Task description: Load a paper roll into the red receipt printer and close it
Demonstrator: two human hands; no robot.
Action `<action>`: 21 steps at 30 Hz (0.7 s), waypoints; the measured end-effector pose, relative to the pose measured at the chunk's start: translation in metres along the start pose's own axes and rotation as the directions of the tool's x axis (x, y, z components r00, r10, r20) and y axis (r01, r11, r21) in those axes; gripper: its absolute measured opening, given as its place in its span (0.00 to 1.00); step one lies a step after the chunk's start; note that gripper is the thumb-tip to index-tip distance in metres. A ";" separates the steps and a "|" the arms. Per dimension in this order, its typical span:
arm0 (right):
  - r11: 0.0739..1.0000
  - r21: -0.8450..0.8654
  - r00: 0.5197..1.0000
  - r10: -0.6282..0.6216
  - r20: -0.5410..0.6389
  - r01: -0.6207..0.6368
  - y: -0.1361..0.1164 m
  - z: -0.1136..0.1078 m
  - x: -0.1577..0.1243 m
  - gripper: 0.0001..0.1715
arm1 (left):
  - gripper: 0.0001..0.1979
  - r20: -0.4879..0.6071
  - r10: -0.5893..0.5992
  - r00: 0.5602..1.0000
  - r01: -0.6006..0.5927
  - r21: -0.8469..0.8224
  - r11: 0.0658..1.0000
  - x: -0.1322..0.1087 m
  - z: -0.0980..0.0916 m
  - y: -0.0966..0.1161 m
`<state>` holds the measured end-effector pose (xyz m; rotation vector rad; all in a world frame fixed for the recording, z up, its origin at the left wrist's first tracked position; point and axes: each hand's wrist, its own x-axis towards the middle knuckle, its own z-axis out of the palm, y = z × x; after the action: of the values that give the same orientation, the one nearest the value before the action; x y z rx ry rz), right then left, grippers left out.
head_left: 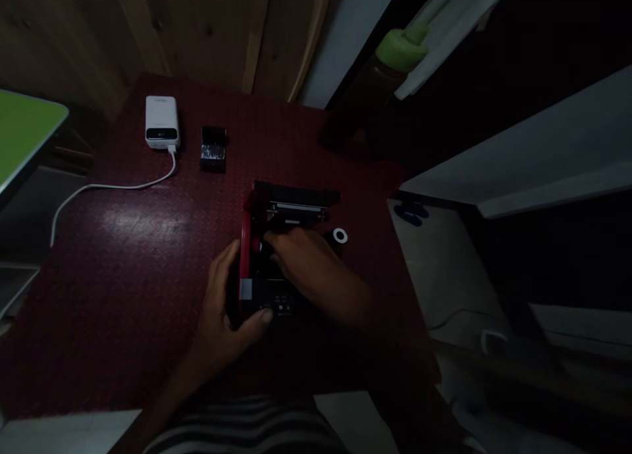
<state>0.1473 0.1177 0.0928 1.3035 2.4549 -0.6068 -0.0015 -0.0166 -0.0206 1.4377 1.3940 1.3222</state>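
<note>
A small red and black printer (pixel 245 253) sits on the dark red table with its lid (pixel 296 194) raised toward the far side. My left hand (pixel 220 316) grips the printer's near left corner, thumb on the front panel by the buttons and fingers along the red side. Inside the open body, my right hand (pixel 303 263) reaches down with its fingers closed. What those fingers hold is hidden by the hand and the dim light. Just right of the printer is a white ring-shaped piece (pixel 340 235), possibly the end of a roll.
A white power bank (pixel 162 122) with a white cable (pixel 118 185) lies at the back left of the table (pixel 138 276). Beside it is a small black object (pixel 213 150). A bottle with a green cap (pixel 401 49) stands at the back right. A green tabletop (pixel 24 128) juts in at left.
</note>
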 end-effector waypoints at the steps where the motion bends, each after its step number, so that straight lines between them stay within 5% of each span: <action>1: 1.000 0.019 1.000 -0.005 -0.017 0.006 0.003 0.002 0.000 0.21 | 0.46 -0.010 0.008 1.000 -0.008 0.006 1.000 0.000 0.000 0.000; 5: 0.978 0.132 0.967 -0.133 -0.218 0.164 0.018 0.013 -0.010 0.27 | 0.46 -0.019 0.008 1.000 -0.008 0.000 1.000 0.002 0.000 0.000; 10: 0.852 0.196 0.833 -0.385 -0.397 0.486 0.035 0.019 -0.037 0.22 | 0.47 -0.011 -0.020 1.000 0.020 -0.020 1.000 0.003 -0.002 0.002; 16: 0.835 0.178 0.776 -0.376 -0.506 0.520 0.042 0.032 -0.040 0.14 | 0.42 0.041 -0.184 0.982 0.187 -0.119 0.975 0.008 -0.018 0.023; 18: 0.840 0.138 0.717 -0.349 -0.603 0.525 0.042 0.038 -0.040 0.14 | 0.37 0.004 -0.210 0.978 0.207 -0.181 0.961 0.024 -0.025 0.034; 21: 0.856 0.044 0.567 -0.301 -0.767 0.515 0.038 0.048 -0.047 0.14 | 0.33 -0.123 -0.131 0.984 0.117 -0.113 0.987 0.065 -0.028 0.051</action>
<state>0.2076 0.0793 0.0632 1.2148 3.5514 -0.6009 -0.0243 0.0350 0.0461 1.1938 1.4507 1.4071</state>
